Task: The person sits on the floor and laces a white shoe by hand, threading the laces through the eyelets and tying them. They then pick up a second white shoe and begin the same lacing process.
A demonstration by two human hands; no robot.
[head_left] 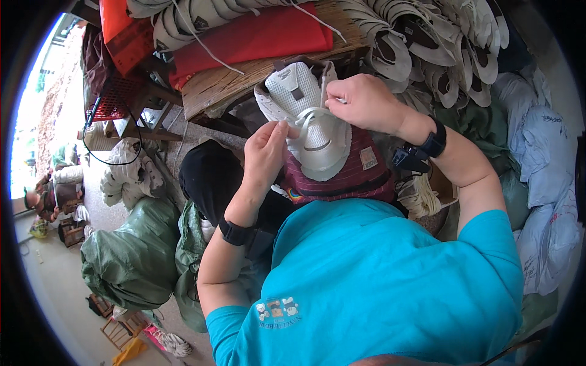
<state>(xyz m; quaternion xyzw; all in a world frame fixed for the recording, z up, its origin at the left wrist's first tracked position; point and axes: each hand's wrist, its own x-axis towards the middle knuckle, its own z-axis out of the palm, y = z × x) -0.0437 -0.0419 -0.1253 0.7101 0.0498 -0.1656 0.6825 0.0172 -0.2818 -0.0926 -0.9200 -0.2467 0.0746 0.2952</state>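
Observation:
A white shoe upper with a mesh tongue lies on a striped maroon cloth over my lap, its toe toward me. A white shoelace crosses its lower eyelet area in a loose loop. At the left side of the upper, my left hand is closed, thumb and forefinger pinched on the lace. On the other side my right hand is also closed by the collar edge, gripping what looks like the lace's other part. Its fingertips partly hide what they hold.
Ahead stands a wooden bench bearing a red cloth and a row of shoe uppers. More uppers hang in bunches at the far right. Green sacks lie left, pale bags right. A lace bundle sits beside my right side.

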